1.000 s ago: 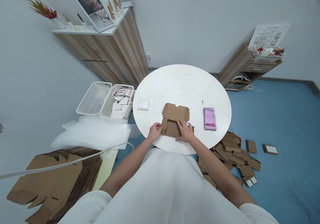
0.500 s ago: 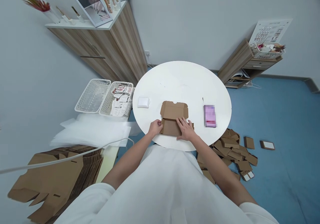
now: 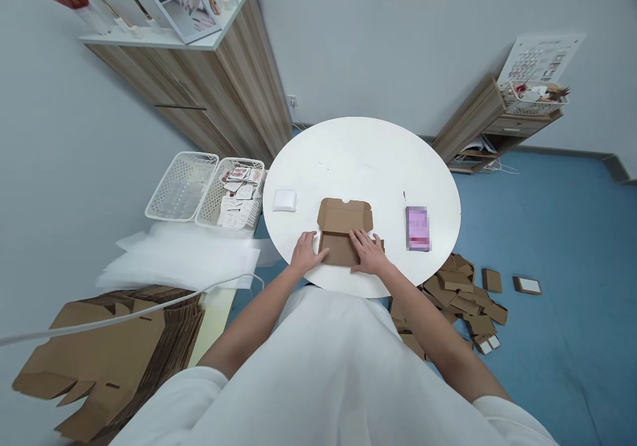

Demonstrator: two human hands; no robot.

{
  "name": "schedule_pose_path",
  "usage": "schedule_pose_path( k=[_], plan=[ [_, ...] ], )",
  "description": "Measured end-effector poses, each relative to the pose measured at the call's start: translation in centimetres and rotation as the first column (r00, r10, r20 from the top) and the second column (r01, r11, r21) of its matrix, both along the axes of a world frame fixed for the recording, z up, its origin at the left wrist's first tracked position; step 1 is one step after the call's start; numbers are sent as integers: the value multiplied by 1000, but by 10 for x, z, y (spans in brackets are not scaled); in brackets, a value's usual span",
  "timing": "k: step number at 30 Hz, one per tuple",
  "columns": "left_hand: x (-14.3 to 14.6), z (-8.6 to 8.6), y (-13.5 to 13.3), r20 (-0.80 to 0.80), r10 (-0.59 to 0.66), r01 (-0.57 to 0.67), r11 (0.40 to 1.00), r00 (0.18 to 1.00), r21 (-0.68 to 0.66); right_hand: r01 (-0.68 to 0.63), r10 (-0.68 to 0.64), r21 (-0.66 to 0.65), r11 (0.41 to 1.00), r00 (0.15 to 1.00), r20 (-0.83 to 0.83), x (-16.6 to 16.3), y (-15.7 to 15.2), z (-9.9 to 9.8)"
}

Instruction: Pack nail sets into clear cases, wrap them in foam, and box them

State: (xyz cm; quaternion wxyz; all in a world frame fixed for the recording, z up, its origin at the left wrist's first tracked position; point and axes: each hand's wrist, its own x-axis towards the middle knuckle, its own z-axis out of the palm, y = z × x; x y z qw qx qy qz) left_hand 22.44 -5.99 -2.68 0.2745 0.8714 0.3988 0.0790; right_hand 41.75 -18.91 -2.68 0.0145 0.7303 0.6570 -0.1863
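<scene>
Bright, even light; soft shadows; edges warped

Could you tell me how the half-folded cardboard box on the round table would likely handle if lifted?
Probably light: the cardboard box is thin, empty sheet. Likely floppy at its creases, since the lid flap lies open. It may slide easily on the smooth white table.

Brown, white, pink and blue
The cardboard box (image 3: 343, 230) is plain brown, the surface (image 3: 358, 160) white, the packet (image 3: 417, 227) pink, the pad (image 3: 285, 200) white, the lattice baskets (image 3: 182, 186) white, the floor (image 3: 562, 233) blue.
</scene>
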Motion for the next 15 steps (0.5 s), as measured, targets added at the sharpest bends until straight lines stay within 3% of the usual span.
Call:
schedule_pose_path(
  k=[3,6,12,15],
  plan=[
    [-2,12,0,-95,-263,276,948,960,158,-16,16,2,1000,1000,-2,1,0,0],
    [9,17,1,-241,-391,436,882,888,178,-16,16,0,1000,1000,-1,1,0,-1],
    [26,9,3,-268,-422,457,886,866,83,-11,11,-2,1000,1000,-26,2,-1,7],
    [25,6,3,-226,-411,433,900,883,54,124,-122,49,991,992,-37,8,-15,10]
  ],
)
